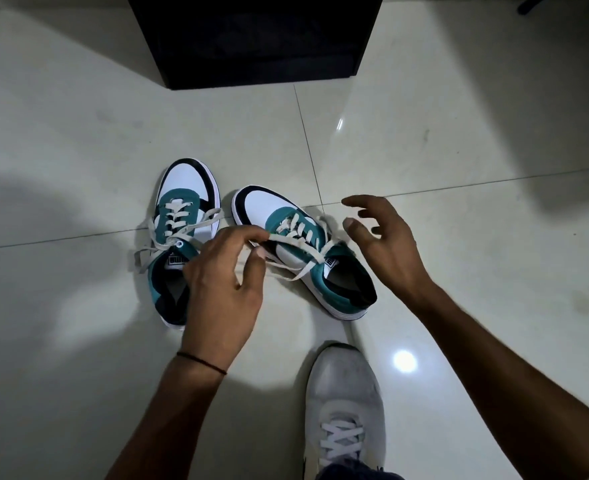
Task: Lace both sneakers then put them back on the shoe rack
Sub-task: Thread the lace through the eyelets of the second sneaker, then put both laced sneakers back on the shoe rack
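Pinching a white lace [288, 241] of the right sneaker [303, 251], the left hand [222, 289] is pulling it taut. The right hand [386, 244] is hovering open beside that sneaker, gripping nothing.

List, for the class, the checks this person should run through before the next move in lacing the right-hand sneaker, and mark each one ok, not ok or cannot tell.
1. Left hand has a grip on the lace of the right-hand sneaker: ok.
2. Right hand holds the other lace end: not ok, it is open and holds nothing.
3. Right-hand sneaker laced through every eyelet: cannot tell.
4. Left-hand sneaker tied: not ok, its ends lie loose.
5. Both sneakers upright on the floor: ok.
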